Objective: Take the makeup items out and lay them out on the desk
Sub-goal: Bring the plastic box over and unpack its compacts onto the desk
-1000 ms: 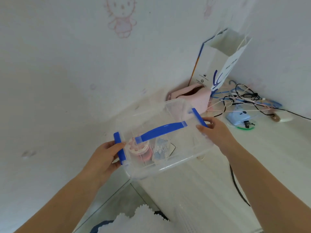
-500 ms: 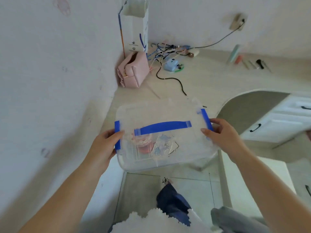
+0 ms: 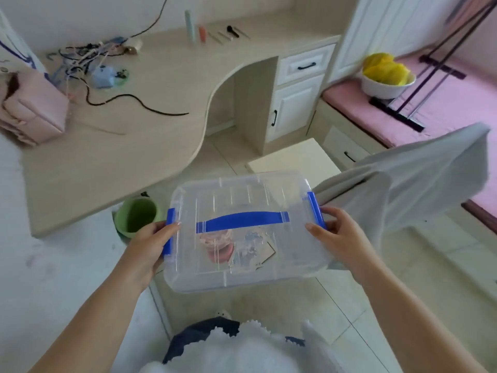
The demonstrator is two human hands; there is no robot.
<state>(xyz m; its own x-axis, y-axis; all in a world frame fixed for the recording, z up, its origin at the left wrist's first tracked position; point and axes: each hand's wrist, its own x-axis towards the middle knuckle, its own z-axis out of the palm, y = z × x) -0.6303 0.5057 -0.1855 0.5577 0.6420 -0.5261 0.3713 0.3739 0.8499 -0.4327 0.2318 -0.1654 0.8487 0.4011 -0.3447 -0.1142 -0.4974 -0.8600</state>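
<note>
I hold the clear storage box (image 3: 242, 232) in the air above the floor, near my body, lid on. My left hand (image 3: 146, 246) grips its left end, thumb over the blue latch (image 3: 170, 231); my right hand (image 3: 337, 235) grips the right end the same way. The table (image 3: 113, 146) lies farther off, to the left, with makeup items (image 3: 215, 30) at its far edge.

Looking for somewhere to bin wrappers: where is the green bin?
In the head view, the green bin stands on the floor, lower left, beside the desk edge, behind the left hand.
</note>
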